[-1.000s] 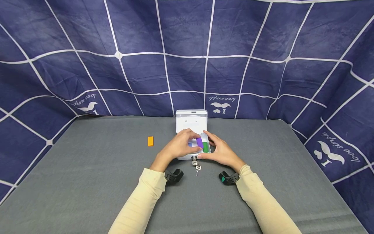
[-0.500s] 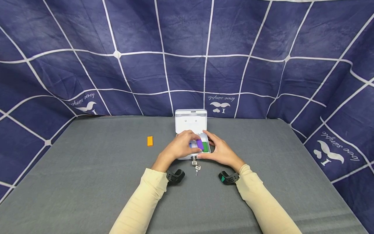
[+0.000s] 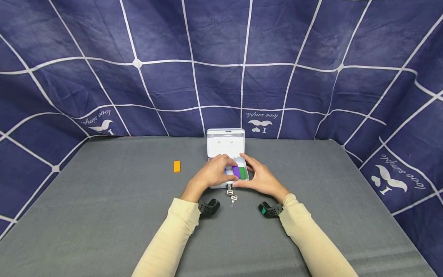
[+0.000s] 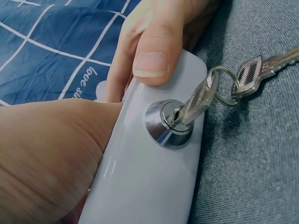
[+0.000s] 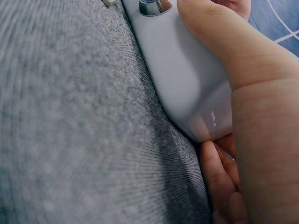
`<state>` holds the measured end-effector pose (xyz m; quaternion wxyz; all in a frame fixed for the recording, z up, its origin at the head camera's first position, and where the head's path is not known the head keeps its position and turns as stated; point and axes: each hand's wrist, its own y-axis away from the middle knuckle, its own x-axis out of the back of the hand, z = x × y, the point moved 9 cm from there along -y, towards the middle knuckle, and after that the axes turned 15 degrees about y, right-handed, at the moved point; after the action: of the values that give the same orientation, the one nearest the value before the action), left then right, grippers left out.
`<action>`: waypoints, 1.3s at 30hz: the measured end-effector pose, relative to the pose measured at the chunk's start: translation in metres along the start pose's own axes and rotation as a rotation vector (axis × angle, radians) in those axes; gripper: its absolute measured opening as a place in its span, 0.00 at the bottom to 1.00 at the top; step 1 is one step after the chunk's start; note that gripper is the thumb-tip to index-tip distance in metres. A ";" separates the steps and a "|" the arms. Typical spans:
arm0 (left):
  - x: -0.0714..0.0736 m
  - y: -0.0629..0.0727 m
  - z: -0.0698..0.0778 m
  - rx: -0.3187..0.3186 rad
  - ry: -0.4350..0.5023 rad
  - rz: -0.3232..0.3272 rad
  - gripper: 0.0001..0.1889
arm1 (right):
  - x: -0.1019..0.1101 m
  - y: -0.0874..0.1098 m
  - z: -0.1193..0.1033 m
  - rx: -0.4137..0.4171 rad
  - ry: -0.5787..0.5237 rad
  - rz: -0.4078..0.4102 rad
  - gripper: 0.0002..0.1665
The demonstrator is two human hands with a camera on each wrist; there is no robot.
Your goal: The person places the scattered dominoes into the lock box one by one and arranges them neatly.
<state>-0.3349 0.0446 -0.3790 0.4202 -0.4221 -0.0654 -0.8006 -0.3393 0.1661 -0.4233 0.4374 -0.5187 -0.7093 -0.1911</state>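
A white metal lock box [image 3: 225,148] stands with its lid up against the back. My left hand [image 3: 212,173] reaches into it and pinches a purple block [image 3: 236,172] between thumb and fingers. Right beside that block lies a green block [image 3: 242,173]; a bit of blue shows to the left, mostly behind my hand. My right hand [image 3: 262,179] grips the box's right front corner, its thumb [image 4: 156,51] on the front face in the left wrist view. One key [image 4: 198,103] sits in the chrome lock [image 4: 163,135], and a second key [image 4: 252,77] hangs from its ring.
An orange block [image 3: 177,166] lies alone on the grey cloth surface [image 3: 138,192], left of the box. A blue curtain [image 3: 221,88] with white grid lines rises behind and at both sides.
My left hand has lowered the purple block slightly, deeper into the box beside the green one. The right hand keeps its hold on the box. The orange block has stayed put.
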 end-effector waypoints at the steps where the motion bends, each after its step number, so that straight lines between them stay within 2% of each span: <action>1: 0.000 0.000 0.000 0.001 -0.001 -0.001 0.19 | 0.000 0.000 0.000 -0.002 -0.001 0.000 0.63; 25: -0.002 -0.003 -0.003 0.032 -0.021 -0.026 0.21 | 0.000 -0.001 -0.001 -0.004 -0.005 -0.013 0.64; 39: -0.003 -0.005 -0.006 0.101 -0.040 -0.024 0.21 | 0.000 -0.001 0.000 -0.012 0.011 -0.014 0.64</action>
<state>-0.3413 0.0462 -0.3836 0.4297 -0.4154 -0.1190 -0.7929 -0.3401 0.1654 -0.4227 0.4370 -0.5155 -0.7091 -0.2013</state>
